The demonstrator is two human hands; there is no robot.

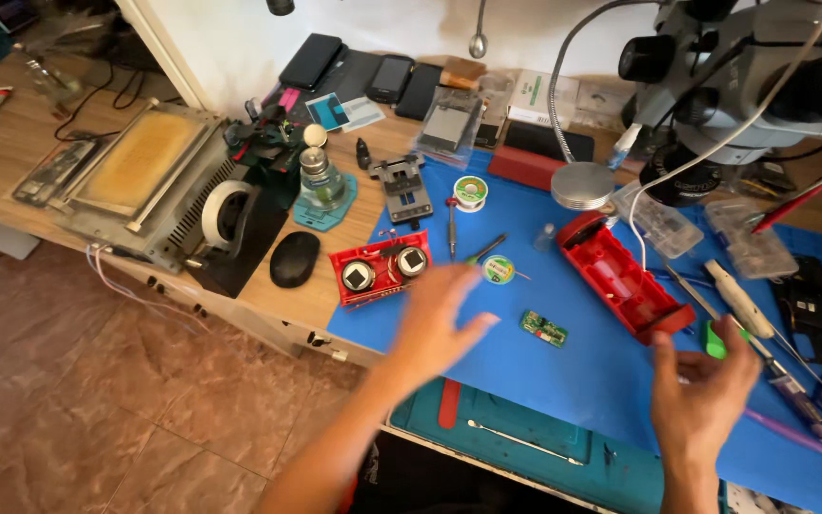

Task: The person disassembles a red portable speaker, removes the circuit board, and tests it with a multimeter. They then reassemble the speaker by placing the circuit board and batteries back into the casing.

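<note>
**A:** Where is the small green circuit board (544,328) lying relative to the two hands?

**B:** It is lying flat on the blue mat (563,381), between them. The left hand (435,324) is hovering just to the board's left, fingers (476,326) spread and released, grasping nothing, their tips pointing toward the board. The right hand (706,385) is floating well off to the board's right, palm turned up, fingers loosely curled and also grasping nothing.

**A:** So which hand is sitting nearer?

**B:** The left one, clearly. The board's long axis is running from upper left to lower right, so its near short end is facing the left fingertips.

**A:** And what is lying around the right hand?

**B:** The red plastic case (620,276) is resting open just above it, running the same diagonal way. A green bit (713,341) is peeking out beside the thumb, partly covered, so I cannot tell what it is. Tools with pale handles (739,300) are stretching across the mat to its right.

**A:** Anything hard to read?

**B:** The left hand is blurring, so its exact finger outline is smearing. It is also hiding part of the mat and the lower edge of the red block with two round lenses (381,268). The microscope (744,86) is getting cut off at the top right, and the tabletop (40,143) is running out of frame at the left.
</note>
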